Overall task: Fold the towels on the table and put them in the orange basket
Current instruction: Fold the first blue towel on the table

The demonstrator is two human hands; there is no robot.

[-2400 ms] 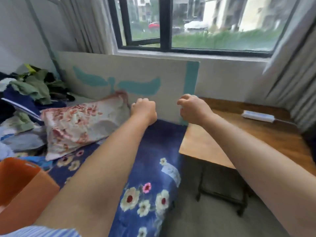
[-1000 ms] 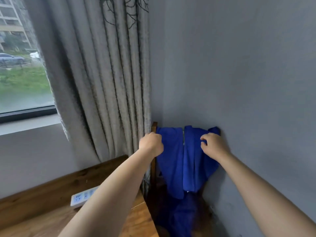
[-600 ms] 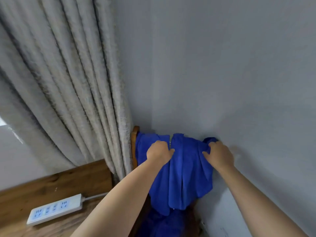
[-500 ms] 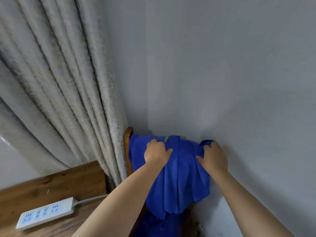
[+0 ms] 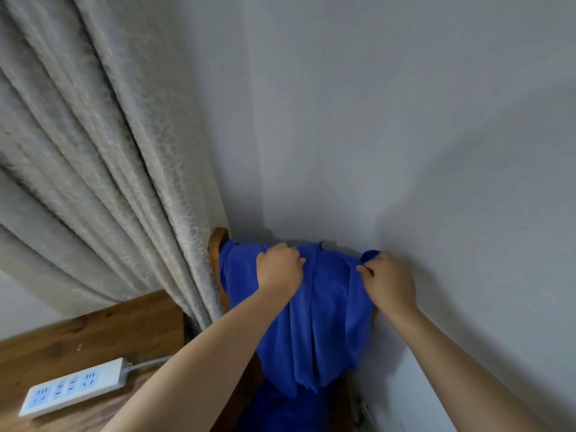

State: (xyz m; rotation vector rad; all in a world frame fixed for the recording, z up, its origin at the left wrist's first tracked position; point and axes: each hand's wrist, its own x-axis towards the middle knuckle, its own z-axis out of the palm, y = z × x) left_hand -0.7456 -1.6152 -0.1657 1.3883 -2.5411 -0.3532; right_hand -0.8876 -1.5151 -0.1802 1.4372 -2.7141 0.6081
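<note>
A bright blue towel (image 5: 324,322) hangs over the top of a wooden chair back (image 5: 215,244) in the corner of the room. My left hand (image 5: 279,269) is closed on the towel near its upper left part. My right hand (image 5: 388,282) pinches the towel's upper right edge close to the wall. More blue cloth (image 5: 280,413) lies lower down on the chair. The orange basket is out of view.
A grey curtain (image 5: 103,169) hangs at the left and touches the chair. A wooden table (image 5: 93,338) at the lower left carries a white power strip (image 5: 74,389) with its cable. Grey walls (image 5: 405,120) meet in the corner right behind the chair.
My view swung from the bed and window to the corner chair. Both hands reached the blue towel and closed on its top edge; since half a second ago they barely moved.
</note>
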